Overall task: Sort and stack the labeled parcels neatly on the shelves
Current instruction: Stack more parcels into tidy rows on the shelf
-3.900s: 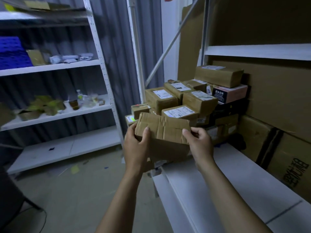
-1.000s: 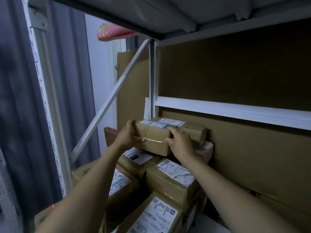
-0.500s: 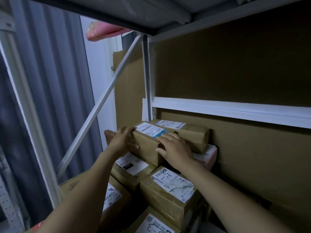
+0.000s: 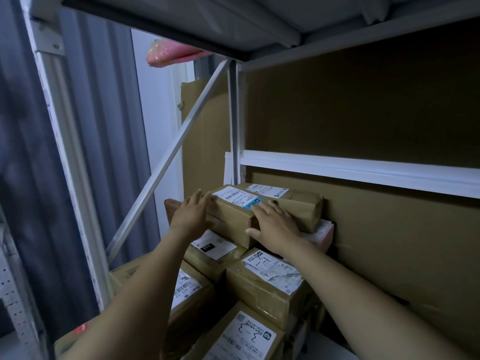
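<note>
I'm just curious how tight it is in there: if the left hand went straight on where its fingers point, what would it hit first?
The left hand lies flat on the end of the top parcel; past that, probably the white shelf post, though depth is unclear.

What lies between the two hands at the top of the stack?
Head view: the labelled top parcel, touched by the left hand and right hand.

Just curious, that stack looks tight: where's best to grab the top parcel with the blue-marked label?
Grip the top parcel by its two near side faces, from the front. It lies flat, corner toward us, and a longer parcel along its far side probably blocks fingers there.
</note>
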